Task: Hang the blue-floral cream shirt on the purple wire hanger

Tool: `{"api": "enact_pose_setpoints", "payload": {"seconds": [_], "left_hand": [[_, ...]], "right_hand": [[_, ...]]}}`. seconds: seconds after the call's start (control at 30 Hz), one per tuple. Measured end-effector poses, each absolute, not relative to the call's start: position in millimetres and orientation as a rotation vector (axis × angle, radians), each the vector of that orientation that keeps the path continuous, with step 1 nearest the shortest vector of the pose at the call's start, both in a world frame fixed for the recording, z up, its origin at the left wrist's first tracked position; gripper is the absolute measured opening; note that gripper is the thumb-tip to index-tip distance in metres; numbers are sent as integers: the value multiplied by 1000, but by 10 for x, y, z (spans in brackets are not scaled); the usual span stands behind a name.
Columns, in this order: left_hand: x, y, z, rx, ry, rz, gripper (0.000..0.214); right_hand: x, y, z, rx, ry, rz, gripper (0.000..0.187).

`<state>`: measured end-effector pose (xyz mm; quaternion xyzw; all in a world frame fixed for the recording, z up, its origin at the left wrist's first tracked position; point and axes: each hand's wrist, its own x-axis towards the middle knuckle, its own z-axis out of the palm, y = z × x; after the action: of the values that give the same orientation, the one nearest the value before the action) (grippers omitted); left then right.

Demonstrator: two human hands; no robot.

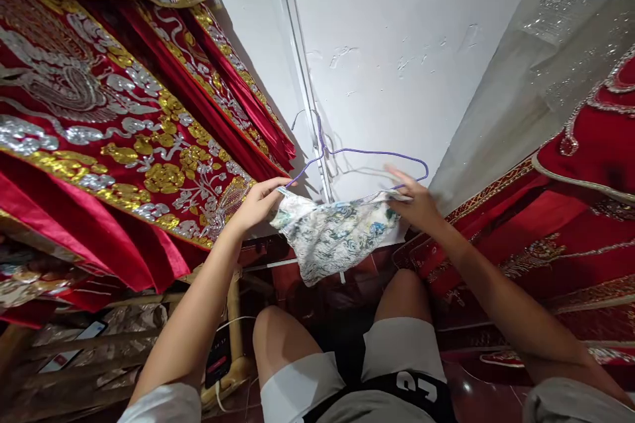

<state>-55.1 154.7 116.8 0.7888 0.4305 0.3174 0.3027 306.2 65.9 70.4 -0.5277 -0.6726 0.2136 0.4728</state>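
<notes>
A small white garment with a blue and green floral print [342,238] hangs bunched from a purple clothes hanger [377,151] in front of me. The hanger's hook lies over the metal pole by the wall. My left hand [258,203] pinches the garment's upper left corner at the hanger's left end, thumb and fingers together. At the other end, my right hand [414,201] grips the garment's upper right corner; its raised fingers are blurred beside the hanger's arm. The hanger's lower bar is mostly covered by the cloth.
Red embroidered cloths with gold and silver sequins [163,139] hang at left. Red beaded garments [560,231] and a sheer white sparkly fabric [555,59] hang at right. A metal pole [297,46] stands against the white wall. Phones [74,347] lie at lower left, by a bamboo frame [235,317].
</notes>
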Motion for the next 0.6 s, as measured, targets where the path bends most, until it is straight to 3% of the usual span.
{"api": "enact_pose_setpoints", "payload": {"seconds": [0.07,0.3,0.47,0.6], "left_hand": [[-564,1569,1171,2037,1181,838,37],[-411,1594,1119,2074,1191,855,28],[-409,1602,1090,1983,1193,878,19],[-419,1598,1138,1981,1219,870,19]], "right_hand": [[3164,638,783,-1304,-1504,455,73],[3299,677,930,-1440,-1370,238,76],[3331,690,1006,-1511,-1474,462,43],[3333,723,1014,-1532,-1391,337,76]]}}
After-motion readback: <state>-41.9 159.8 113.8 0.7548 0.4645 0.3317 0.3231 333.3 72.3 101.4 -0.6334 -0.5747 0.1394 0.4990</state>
